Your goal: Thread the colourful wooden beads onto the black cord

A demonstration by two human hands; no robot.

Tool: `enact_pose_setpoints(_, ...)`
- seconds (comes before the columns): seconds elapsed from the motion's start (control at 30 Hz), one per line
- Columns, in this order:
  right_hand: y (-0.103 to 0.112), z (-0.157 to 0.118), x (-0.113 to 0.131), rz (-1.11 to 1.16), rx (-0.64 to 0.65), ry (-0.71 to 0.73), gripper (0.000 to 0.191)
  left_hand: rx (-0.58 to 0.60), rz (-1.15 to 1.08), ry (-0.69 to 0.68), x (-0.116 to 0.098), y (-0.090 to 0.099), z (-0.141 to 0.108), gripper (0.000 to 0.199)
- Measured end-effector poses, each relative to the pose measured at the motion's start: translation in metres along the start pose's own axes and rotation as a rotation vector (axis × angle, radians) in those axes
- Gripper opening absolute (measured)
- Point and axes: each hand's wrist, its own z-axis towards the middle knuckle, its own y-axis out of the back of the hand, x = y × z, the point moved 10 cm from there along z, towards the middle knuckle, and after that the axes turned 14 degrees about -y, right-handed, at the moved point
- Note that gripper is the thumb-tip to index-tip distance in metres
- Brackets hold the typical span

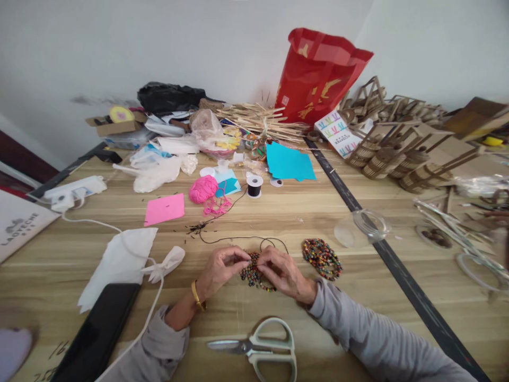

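Both hands meet over a small pile of multicoloured beads (249, 275) on the wooden table. My left hand (223, 268), with a gold bracelet at the wrist, pinches thumb and forefinger together at the pile's upper edge; what it holds is too small to make out. Close beside it, my right hand (283, 273) is pinched on a thin black cord (234, 240) that loops behind the hands. A short row of strung beads (267, 288) hangs below the right fingers. To the right lies a coil of beaded strands (322, 258).
Scissors (258, 347) lie near the front edge, a black phone (97, 331) at the left. Farther back are a black thread spool (254, 187), pink yarn (203, 189), and a pink card (164, 209). A red bag (318, 77) and small baskets (382, 159) stand behind.
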Motion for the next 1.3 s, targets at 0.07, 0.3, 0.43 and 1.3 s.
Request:
enact_pose_setpoints(0.07,0.0003,-0.0004,0.0002,-0.003,-0.001,-0.003,0.011,0.010,-0.023,0.002,0.0008,-0.0021,0.0003,0.015)
enact_pose_setpoints(0.3,0.0002,0.0004,0.0010,-0.001,0.001,-0.015,0.014,0.024,-0.054,0.035,0.0039,-0.0059,-0.0007,0.018)
enact_pose_setpoints(0.43,-0.0007,0.0003,-0.0008,-0.005,0.003,-0.019,0.014,0.024,-0.065,0.038,0.0050,-0.0062,-0.0006,0.017)
enact_pose_setpoints(1.3,-0.0030,-0.0004,-0.0036,0.007,0.028,-0.036,0.011,0.032,-0.098,0.079,0.0081,-0.0097,-0.0010,0.015)
